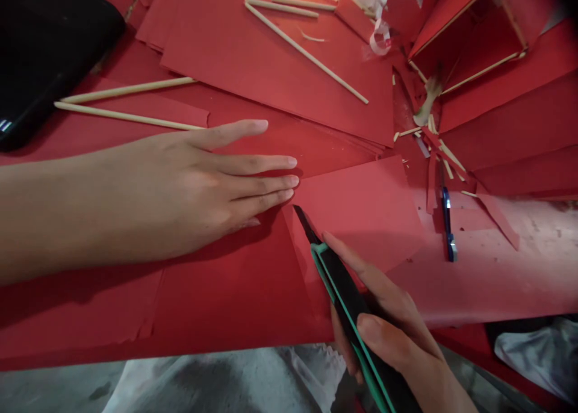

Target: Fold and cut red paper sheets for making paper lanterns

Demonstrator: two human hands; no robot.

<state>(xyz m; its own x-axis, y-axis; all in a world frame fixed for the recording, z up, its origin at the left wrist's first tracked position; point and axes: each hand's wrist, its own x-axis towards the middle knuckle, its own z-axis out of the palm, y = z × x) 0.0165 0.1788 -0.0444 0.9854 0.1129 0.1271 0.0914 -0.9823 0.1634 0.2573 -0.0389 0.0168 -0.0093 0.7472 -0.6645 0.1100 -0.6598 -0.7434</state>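
My right hand (pixel 397 335) grips a black and green utility knife (pixel 350 304), its dark blade extended and pointing up and to the left. The blade lies over the left part of a red paper sheet (pixel 361 208); whether the tip touches the paper I cannot tell. My left hand (pixel 217 181) is stretched out flat, palm down, with its fingertips beside that sheet's upper left edge. It holds nothing. Two thin wooden sticks (pixel 130 91) lie just above my left hand, one running partly behind it.
A stack of red sheets (pixel 271 58) with several wooden sticks lies at the back. Further right are a red paper box (pixel 469 40), scraps, a brush (pixel 428 100) and blue-handled scissors (pixel 447 220). A black device (pixel 49 46) occupies the back left. The table's front edge (pixel 217 350) runs below.
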